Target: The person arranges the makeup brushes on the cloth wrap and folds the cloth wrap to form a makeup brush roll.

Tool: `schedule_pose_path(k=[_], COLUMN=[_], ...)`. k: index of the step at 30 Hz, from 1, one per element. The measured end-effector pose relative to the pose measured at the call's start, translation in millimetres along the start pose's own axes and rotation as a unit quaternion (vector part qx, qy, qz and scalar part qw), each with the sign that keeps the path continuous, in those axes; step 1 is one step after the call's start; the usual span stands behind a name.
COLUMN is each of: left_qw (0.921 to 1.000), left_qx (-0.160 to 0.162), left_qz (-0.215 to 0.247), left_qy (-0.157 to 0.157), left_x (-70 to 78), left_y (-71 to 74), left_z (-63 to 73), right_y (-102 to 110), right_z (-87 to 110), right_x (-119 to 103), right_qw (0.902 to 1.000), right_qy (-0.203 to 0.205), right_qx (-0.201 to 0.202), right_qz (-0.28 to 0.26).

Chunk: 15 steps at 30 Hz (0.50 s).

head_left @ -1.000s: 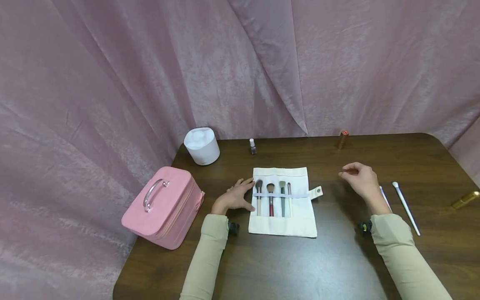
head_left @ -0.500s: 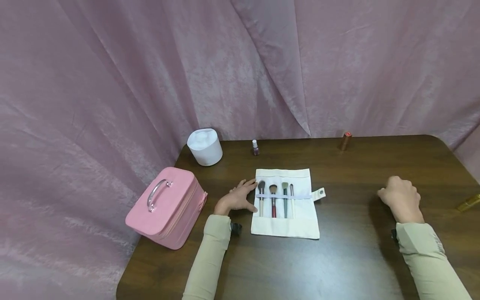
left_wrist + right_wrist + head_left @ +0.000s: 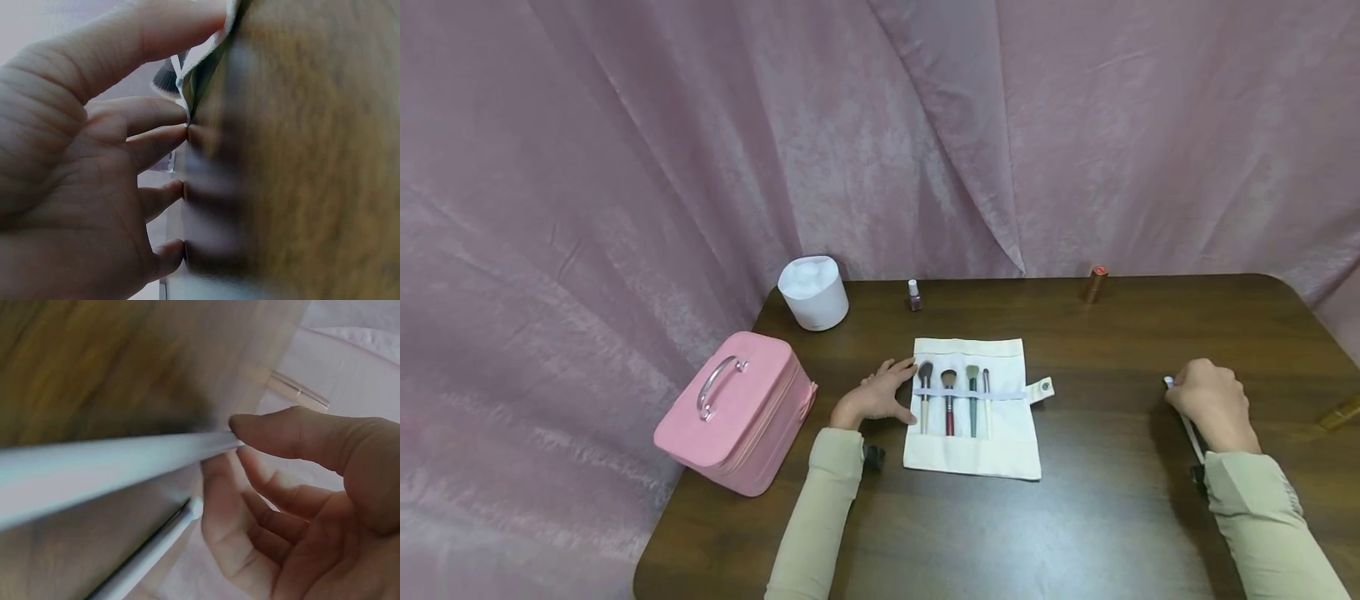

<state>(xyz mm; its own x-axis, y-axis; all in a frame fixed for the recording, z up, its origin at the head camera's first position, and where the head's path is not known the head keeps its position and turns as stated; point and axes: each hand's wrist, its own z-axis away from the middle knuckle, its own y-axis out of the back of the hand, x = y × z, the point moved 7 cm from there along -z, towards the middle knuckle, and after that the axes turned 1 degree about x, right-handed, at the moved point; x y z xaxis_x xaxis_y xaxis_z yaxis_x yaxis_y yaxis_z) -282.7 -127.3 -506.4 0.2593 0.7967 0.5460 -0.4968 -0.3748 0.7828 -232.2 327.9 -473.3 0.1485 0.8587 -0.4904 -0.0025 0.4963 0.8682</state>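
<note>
My right hand is at the right of the table, pinching a slim white makeup brush between thumb and fingers near one end. Beneath it in the right wrist view lies a second white brush, which the hand and sleeve hide in the head view. My left hand rests with spread fingers at the left edge of an unfolded white brush roll. In the left wrist view its thumb touches the cloth and its fingertips meet the table. Several brushes, one with a red handle, sit under the roll's elastic band.
A pink case with a metal handle stands left, with a white round container behind it. Along the back edge are a small nail polish bottle and a lipstick tube. A gold tube lies far right.
My right hand has moved right, away from the roll, over the white brushes and now pinches one, its end showing past the fingers. The left hand stays at the roll's edge.
</note>
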Motion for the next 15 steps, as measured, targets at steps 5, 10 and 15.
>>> schedule_pose_path(k=[5, 10, 15], left_qw=[1.0000, 1.0000, 0.9999], left_qx=[-0.005, -0.002, -0.004], left_qz=[0.002, -0.006, -0.008], left_qy=[0.000, 0.007, 0.008], left_x=[5.0, 2.5, -0.9], left_y=[1.4, 1.8, 0.1], left_z=[-1.1, -1.8, -0.5], right_y=[8.5, 13.1, 13.8], right_z=[-6.0, -13.4, -16.3], right_x=[-6.5, -24.9, -42.3], right_qw=[0.9978, 0.9913, 0.9782], right_qy=[0.015, 0.031, 0.026], right_qx=[0.048, 0.088, 0.089], right_qz=[-0.044, -0.092, -0.186])
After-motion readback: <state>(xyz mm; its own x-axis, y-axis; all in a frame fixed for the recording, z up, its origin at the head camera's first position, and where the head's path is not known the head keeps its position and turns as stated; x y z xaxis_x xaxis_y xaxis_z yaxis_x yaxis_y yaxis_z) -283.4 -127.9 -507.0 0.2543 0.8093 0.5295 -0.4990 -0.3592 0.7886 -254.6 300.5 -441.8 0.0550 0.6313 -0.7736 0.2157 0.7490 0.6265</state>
